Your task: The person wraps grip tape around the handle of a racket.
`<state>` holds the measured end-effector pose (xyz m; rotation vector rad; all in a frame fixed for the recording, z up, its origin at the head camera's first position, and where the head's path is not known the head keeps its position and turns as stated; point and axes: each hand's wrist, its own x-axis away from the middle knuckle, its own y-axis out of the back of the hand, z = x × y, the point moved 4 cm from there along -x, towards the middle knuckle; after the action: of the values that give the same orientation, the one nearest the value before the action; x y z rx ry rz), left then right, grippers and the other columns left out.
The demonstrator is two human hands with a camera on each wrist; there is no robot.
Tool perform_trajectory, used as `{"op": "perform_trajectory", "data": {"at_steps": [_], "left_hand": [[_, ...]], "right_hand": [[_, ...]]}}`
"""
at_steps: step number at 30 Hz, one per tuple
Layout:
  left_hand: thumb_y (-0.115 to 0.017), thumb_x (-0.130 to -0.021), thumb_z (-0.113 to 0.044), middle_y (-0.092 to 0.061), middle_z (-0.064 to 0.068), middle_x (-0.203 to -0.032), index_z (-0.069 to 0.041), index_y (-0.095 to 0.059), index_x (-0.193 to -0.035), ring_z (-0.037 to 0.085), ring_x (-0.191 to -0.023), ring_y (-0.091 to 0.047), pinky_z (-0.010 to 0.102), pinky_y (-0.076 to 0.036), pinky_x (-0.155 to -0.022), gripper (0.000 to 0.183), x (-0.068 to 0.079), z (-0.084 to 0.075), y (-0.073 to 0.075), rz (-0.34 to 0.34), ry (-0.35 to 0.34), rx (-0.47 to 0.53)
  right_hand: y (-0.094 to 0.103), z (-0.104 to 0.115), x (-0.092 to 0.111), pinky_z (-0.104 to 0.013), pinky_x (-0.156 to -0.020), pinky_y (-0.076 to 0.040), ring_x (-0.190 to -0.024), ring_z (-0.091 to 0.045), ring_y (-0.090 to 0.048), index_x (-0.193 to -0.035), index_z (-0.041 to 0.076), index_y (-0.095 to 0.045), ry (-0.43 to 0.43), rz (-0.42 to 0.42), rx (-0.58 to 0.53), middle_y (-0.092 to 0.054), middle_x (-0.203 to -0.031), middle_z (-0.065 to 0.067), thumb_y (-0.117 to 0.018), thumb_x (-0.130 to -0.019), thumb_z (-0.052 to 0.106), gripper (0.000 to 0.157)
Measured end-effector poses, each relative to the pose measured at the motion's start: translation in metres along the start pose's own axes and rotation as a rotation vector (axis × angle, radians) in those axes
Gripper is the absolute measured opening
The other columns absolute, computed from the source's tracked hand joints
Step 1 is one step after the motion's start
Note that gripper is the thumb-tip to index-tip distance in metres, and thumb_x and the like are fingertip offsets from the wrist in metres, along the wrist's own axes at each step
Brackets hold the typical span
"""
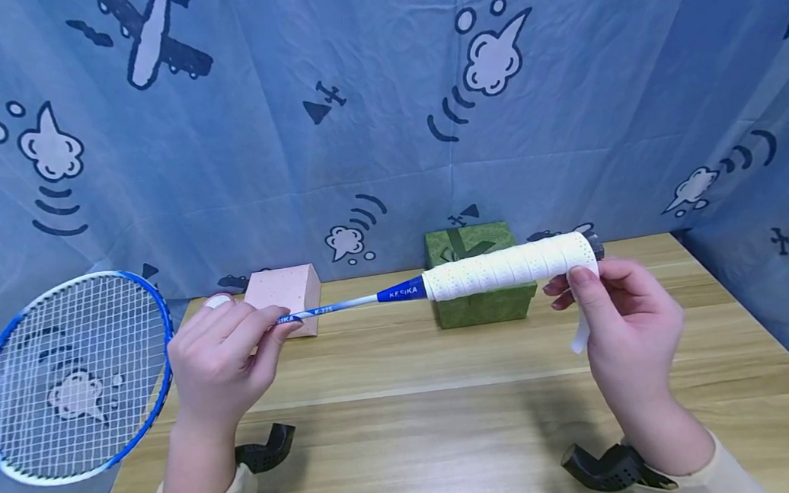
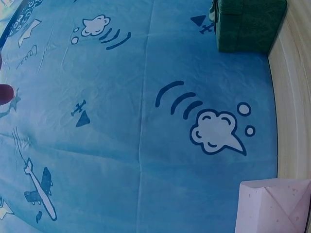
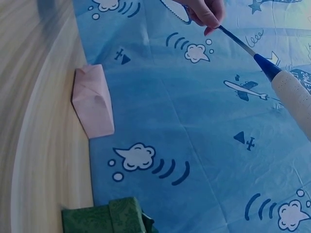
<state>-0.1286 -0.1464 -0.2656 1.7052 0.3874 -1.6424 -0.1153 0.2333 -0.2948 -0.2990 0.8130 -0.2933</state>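
Observation:
A blue-and-white badminton racket is held roughly level above the table, its strung head at the left. My left hand pinches the thin shaft between thumb and fingers. White perforated grip tape is wound around the handle, up to near its dark butt end. At that end my right hand pinches the tape, and a short loose strip hangs below the thumb. The right wrist view shows part of the wrapped handle and the left hand; in the left wrist view only a fingertip appears.
On the wooden table, a pink box stands behind the left hand. A green box with a ribbon bow stands behind the racket handle. Blue patterned cloth hangs along the back and sides.

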Motion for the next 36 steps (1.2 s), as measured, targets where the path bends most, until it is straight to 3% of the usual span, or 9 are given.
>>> {"op": "perform_trajectory", "data": {"at_steps": [7,14,22,26,32,36], "left_hand": [[-0.066,-0.096,-0.022,-0.054,-0.003,-0.056,-0.008,-0.074,-0.075,0.01,-0.045,-0.038,0.026,-0.026,-0.042,0.027,0.0023,0.0021,-0.0009,0.065,0.028,0.007],[-0.067,-0.101,-0.029,-0.059,-0.002,-0.058,-0.009,-0.077,-0.076,0.013,-0.044,-0.037,0.029,-0.027,-0.043,0.033,0.0013,-0.0008,-0.0003,0.038,0.001,0.0],[-0.071,-0.099,-0.023,-0.067,0.008,-0.067,-0.002,-0.078,-0.079,0.031,-0.056,-0.052,0.044,-0.042,-0.053,0.03,0.0004,-0.0016,0.0015,-0.026,0.013,-0.005],[-0.071,-0.098,-0.02,-0.069,0.011,-0.071,-0.001,-0.079,-0.081,0.036,-0.062,-0.056,0.048,-0.04,-0.057,0.026,0.0019,0.0003,0.0022,-0.025,0.042,-0.008],[-0.07,-0.1,-0.024,-0.069,0.008,-0.07,-0.002,-0.081,-0.087,0.031,-0.06,-0.059,0.045,-0.044,-0.06,0.028,0.0023,0.0002,0.0013,0.013,0.054,0.005],[-0.069,-0.1,-0.025,-0.067,0.007,-0.067,-0.002,-0.08,-0.086,0.026,-0.053,-0.053,0.041,-0.045,-0.058,0.029,0.0016,0.0,0.0003,0.03,0.039,0.018]], "right_hand": [[0.0013,0.0008,-0.0002,-0.029,-0.066,-0.061,-0.075,-0.027,-0.074,-0.088,-0.029,-0.054,0.017,-0.003,-0.012,-0.073,-0.088,-0.021,-0.059,-0.091,-0.021,0.01],[0.0033,-0.0003,-0.0003,-0.029,-0.066,-0.061,-0.075,-0.027,-0.074,-0.085,-0.028,-0.056,0.036,-0.014,-0.028,-0.074,-0.087,-0.022,-0.058,-0.089,-0.023,0.007],[0.0023,-0.0006,0.0,-0.031,-0.066,-0.061,-0.077,-0.029,-0.075,-0.087,-0.029,-0.056,0.043,-0.008,-0.07,-0.073,-0.089,-0.023,-0.056,-0.091,-0.023,0.007],[0.0016,-0.0002,-0.0005,-0.03,-0.067,-0.061,-0.076,-0.028,-0.075,-0.086,-0.029,-0.055,0.046,0.0,-0.055,-0.074,-0.089,-0.023,-0.056,-0.09,-0.024,0.006],[0.0016,0.0009,-0.0003,-0.03,-0.067,-0.062,-0.074,-0.027,-0.074,-0.088,-0.029,-0.054,0.031,0.011,-0.037,-0.074,-0.089,-0.023,-0.057,-0.091,-0.023,0.007],[0.0017,0.0012,-0.0006,-0.029,-0.068,-0.061,-0.076,-0.027,-0.074,-0.093,-0.03,-0.055,0.024,0.013,-0.031,-0.074,-0.089,-0.023,-0.057,-0.092,-0.021,0.009]]}}
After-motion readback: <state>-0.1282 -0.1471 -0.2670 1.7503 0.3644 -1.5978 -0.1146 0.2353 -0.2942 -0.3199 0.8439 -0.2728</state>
